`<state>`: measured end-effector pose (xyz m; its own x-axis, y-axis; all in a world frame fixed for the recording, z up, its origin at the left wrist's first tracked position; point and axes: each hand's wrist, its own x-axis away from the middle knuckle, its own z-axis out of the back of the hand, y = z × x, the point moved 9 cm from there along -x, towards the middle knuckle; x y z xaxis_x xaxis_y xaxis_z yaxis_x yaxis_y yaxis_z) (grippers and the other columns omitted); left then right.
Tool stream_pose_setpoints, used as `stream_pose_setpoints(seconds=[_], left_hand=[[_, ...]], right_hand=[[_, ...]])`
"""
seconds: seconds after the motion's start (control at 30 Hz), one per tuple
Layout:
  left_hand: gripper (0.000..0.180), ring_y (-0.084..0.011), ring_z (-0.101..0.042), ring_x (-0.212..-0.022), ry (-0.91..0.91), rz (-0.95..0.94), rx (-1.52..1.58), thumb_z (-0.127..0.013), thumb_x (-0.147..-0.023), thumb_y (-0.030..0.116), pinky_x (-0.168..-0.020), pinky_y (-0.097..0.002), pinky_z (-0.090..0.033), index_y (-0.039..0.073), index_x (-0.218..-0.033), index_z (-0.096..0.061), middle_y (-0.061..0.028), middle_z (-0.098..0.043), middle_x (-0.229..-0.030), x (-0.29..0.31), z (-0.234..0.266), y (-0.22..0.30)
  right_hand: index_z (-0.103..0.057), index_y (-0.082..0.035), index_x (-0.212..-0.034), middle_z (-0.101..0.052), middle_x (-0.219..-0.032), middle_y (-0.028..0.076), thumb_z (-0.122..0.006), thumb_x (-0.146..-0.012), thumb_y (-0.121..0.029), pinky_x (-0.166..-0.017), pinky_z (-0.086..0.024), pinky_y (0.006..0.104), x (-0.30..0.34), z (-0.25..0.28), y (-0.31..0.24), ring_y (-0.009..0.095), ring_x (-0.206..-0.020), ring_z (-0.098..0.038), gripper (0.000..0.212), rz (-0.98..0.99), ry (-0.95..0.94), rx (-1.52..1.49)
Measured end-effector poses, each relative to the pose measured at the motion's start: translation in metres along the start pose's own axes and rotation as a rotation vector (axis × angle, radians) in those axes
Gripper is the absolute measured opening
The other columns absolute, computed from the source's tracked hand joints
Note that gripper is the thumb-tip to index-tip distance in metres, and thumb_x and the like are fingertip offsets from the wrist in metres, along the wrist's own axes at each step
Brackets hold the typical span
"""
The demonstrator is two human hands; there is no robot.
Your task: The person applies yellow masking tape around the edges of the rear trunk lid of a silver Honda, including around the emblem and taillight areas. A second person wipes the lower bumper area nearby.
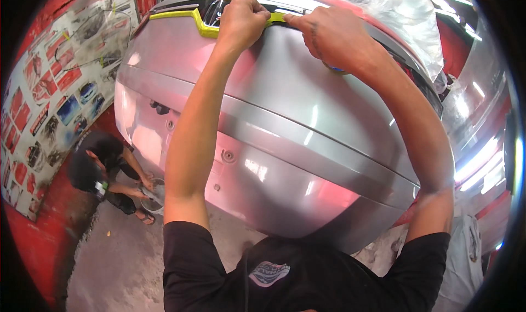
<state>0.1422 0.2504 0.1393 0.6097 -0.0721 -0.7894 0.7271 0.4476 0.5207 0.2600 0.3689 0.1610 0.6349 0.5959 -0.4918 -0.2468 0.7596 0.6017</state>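
Note:
A large silver car body panel (285, 120) fills the middle, with a dark trim strip and a chrome emblem (215, 13) along its far edge. Yellow-green masking tape (174, 14) follows the trim's lower border and steps down around the emblem. My left hand (241, 23) is closed at the emblem's right side, fingertips pinching the tape. Between my hands runs a short stretch of this tape. My right hand (337, 38) has its index fingertip on that stretch, other fingers curled. A blue-edged round piece (338, 69) peeks out beneath the palm, mostly hidden.
At the lower left a co-worker (104, 164) crouches, hands at a bucket (153, 194). A poster of car pictures (60, 98) hangs on the red wall. Clear plastic sheeting (394, 16) lies at the far right. Another shiny car surface (482, 109) stands to the right, near grey cloth (460, 252).

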Motion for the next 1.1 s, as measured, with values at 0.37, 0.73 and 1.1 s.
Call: stream_pose_setpoints(seconds=[0.37,0.73,1.1], left_hand=[[0.021,-0.0359,-0.074,-0.084,0.082,-0.055,-0.034,-0.075,-0.083,0.022,-0.083,-0.0448,-0.057,0.002,-0.089,-0.079,-0.0195,-0.076,-0.087,0.001,-0.002,0.001],[0.023,-0.0370,-0.068,-0.087,0.213,-0.097,-0.068,-0.075,-0.085,0.015,-0.082,-0.0420,-0.054,-0.002,-0.100,-0.069,-0.0203,-0.070,-0.089,0.019,0.033,0.032],[0.072,-0.0275,-0.073,-0.083,0.097,-0.032,-0.270,-0.091,-0.071,0.051,-0.078,-0.0376,-0.056,0.000,-0.117,-0.071,-0.0160,-0.074,-0.091,-0.012,0.019,-0.012]], right_hand=[[-0.068,-0.012,-0.125,-0.072,-0.080,0.011,-0.052,-0.093,-0.008,-0.062,-0.056,0.0423,-0.012,-0.023,-0.002,0.029,-0.073,-0.073,0.036,-0.001,-0.099,0.082],[-0.056,-0.014,-0.147,-0.072,-0.085,0.014,-0.054,-0.090,-0.009,-0.067,-0.056,0.0446,-0.008,-0.028,-0.002,0.031,-0.077,-0.071,0.058,-0.061,-0.193,0.007],[-0.055,-0.013,-0.149,-0.073,-0.086,0.013,-0.053,-0.090,-0.006,-0.066,-0.056,0.0445,-0.015,-0.020,0.006,0.031,-0.079,-0.072,0.059,-0.069,-0.310,-0.034]])
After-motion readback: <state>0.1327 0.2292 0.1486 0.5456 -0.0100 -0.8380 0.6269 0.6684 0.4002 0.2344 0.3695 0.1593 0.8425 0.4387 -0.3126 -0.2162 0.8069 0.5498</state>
